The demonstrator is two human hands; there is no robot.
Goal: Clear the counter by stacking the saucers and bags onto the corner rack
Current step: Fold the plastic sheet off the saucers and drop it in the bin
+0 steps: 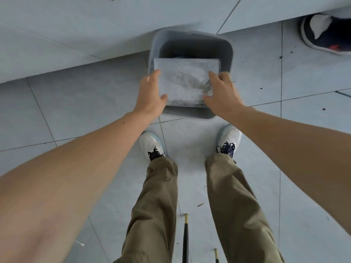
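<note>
both hands gripping bag (over bin)

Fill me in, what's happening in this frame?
A person standing on a grey tiled floor holds a flat clear plastic bag with pale crumpled contents over an open grey plastic bin. The left hand grips the bag's left edge and the right hand its right edge. The bag is above the bin's opening, not yet dropped in. No counter, saucers or rack are in view.

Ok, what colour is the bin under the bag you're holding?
Grey, darker inside; the bin shows best in the head view, beneath the clear bag.
</note>
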